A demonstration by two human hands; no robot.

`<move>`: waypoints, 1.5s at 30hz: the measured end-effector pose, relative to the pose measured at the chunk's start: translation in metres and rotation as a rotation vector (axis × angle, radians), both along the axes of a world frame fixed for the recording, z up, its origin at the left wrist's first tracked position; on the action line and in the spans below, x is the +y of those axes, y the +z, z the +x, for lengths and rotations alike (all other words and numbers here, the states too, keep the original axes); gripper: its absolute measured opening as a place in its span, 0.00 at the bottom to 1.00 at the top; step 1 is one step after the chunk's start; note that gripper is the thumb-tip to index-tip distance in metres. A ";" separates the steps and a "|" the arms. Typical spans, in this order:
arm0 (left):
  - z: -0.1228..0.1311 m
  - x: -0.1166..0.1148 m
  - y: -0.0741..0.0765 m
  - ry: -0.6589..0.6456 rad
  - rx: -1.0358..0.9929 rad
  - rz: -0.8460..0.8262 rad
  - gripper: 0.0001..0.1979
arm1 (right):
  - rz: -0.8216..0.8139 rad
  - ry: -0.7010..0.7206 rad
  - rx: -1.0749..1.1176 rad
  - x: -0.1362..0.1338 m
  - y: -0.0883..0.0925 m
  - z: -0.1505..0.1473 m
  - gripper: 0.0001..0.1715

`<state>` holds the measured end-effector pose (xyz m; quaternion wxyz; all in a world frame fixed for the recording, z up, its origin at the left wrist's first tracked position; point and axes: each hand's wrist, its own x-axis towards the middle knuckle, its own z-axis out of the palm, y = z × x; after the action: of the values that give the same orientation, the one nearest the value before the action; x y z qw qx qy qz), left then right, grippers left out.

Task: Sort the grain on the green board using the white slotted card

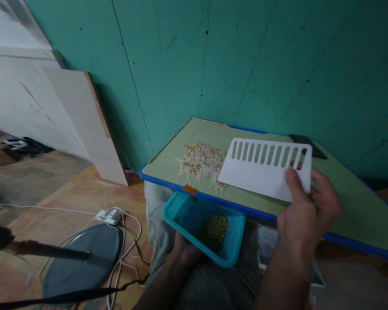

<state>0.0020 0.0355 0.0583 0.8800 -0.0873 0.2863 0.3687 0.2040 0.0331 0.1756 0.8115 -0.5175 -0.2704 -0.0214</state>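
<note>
My right hand (305, 206) grips a flat white slotted scraper (255, 172) by its right end, thumb on top. The scraper is over the green tabletop, its left edge beside a spread pile of white rice-like grains (202, 161) mixed with round yellow beans (194, 165). Below the table's front edge, my left hand (186, 249) holds a turquoise plastic tub (177, 215) from underneath at its near side; most of its fingers are hidden behind the tub. Inside the tub lies a heap of round tan beans (217, 228).
The green table (355, 215) has a blue edge with orange tape on it. A dark flat piece (308, 146) lies at its back right. Against the green wall leans a pale board (84, 125). On the floor at left are a round stand base (84, 258), cables and a white power strip (108, 216).
</note>
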 end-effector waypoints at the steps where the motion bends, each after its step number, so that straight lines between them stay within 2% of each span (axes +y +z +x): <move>1: 0.000 0.000 0.000 0.010 -0.011 -0.006 0.28 | -0.004 0.003 0.001 0.000 0.001 -0.001 0.22; 5: 0.001 0.001 -0.006 -0.006 -0.053 0.032 0.26 | -0.008 -0.005 0.000 0.001 0.001 -0.001 0.20; 10: 0.002 0.003 -0.011 0.014 -0.041 -0.002 0.27 | 0.008 -0.043 -0.017 0.001 -0.002 0.001 0.21; 18: 0.001 0.002 0.001 0.009 -0.047 0.044 0.27 | -0.023 -0.041 -0.024 0.001 -0.003 0.001 0.23; 24: 0.002 0.000 0.003 -0.008 0.043 -0.008 0.31 | -0.036 -0.003 -0.025 -0.002 -0.002 0.003 0.23; 27: 0.002 0.000 0.000 -0.016 0.040 0.000 0.33 | -0.037 0.021 -0.011 -0.003 0.000 0.003 0.19; 30: 0.001 0.001 -0.006 -0.044 -0.003 0.047 0.34 | -0.007 0.024 0.019 -0.002 0.002 0.001 0.20; 34: 0.000 0.003 -0.014 -0.044 -0.035 0.103 0.30 | -0.003 -0.001 0.043 0.000 0.004 -0.001 0.25; 39: 0.001 0.004 -0.021 -0.072 -0.068 0.130 0.25 | 0.002 0.014 0.028 0.000 0.003 0.001 0.21; 45: 0.000 0.005 -0.020 -0.046 -0.114 0.114 0.23 | 0.025 0.051 0.037 -0.001 0.002 0.003 0.22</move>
<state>0.0017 0.0401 0.0381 0.9067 -0.0514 0.2164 0.3584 0.2071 0.0316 0.1774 0.8231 -0.5008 -0.2679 0.0054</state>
